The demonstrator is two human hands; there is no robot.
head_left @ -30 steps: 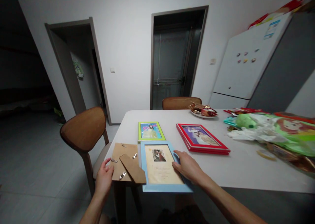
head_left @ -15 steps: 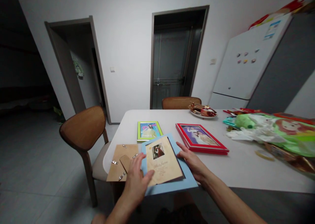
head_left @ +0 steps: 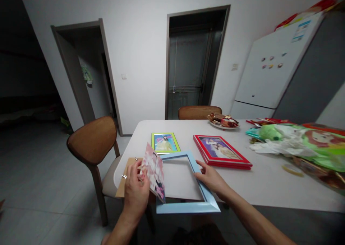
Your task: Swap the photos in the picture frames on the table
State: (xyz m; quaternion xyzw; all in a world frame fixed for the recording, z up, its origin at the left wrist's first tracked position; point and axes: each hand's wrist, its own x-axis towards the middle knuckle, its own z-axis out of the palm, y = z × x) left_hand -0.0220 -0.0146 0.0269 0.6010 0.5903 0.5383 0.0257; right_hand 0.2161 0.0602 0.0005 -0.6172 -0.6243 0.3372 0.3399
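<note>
The left hand (head_left: 136, 188) pinches a tilted print (head_left: 154, 175) by its left edge; the right hand (head_left: 211, 179) pinches the blue frame (head_left: 187, 207) by its right side.

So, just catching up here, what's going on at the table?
A person's left hand holds a pink printed picture, tilted up over the left side of a light blue frame. The right hand grips that frame's right side. The white table shows through its opening. A brown backing board lies partly hidden behind the left hand. Beyond is a yellow-green frame with a picture in it, and red frames are stacked to the right.
</note>
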